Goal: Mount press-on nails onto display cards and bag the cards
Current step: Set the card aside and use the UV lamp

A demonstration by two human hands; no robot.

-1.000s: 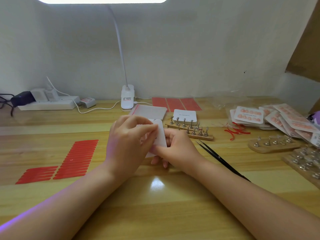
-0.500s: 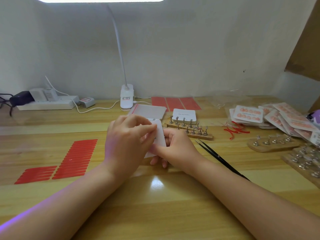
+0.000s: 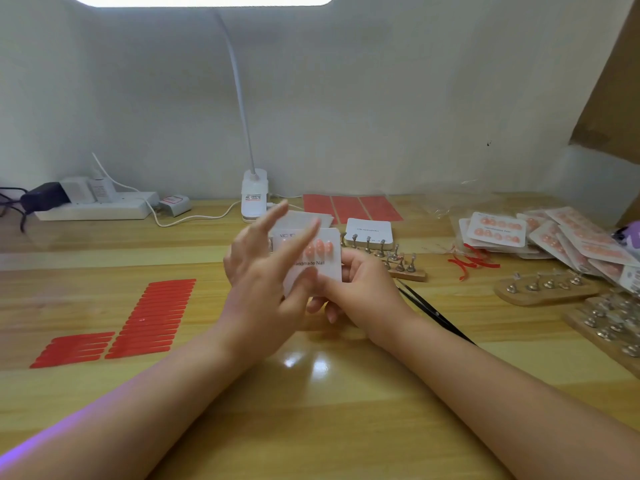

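1. I have the display card [image 3: 320, 259] held up over the middle of the table [image 3: 332, 403], with my right hand [image 3: 360, 289] pinching its lower edge between thumb and curled fingers.
2. My left hand [image 3: 266, 271] is in front of the card with its fingers spread and straight, gripping nothing. A fingertip may be brushing the card face, but motion blur keeps me from being sure.
3. A row of pink press-on nails [image 3: 320, 248] sits across the upper part of the card, above the printed line. My left fingers hide the row's left end, so I cannot tell whether the row is full.
4. Done so far, by my reading: a pile of finished cards [image 3: 540, 233] lies at the right, well apart from my hands (some look bagged, though the film is hard to make out).
5. Still to do: this card needs bagging. The clear bags [image 3: 446, 206] seem to lie behind that pile.
6. Blank cards [image 3: 370, 228] wait behind the nail stand [image 3: 388, 254], and unused red adhesive strips [image 3: 152, 317] lie at the left, so I judge more cards remain.
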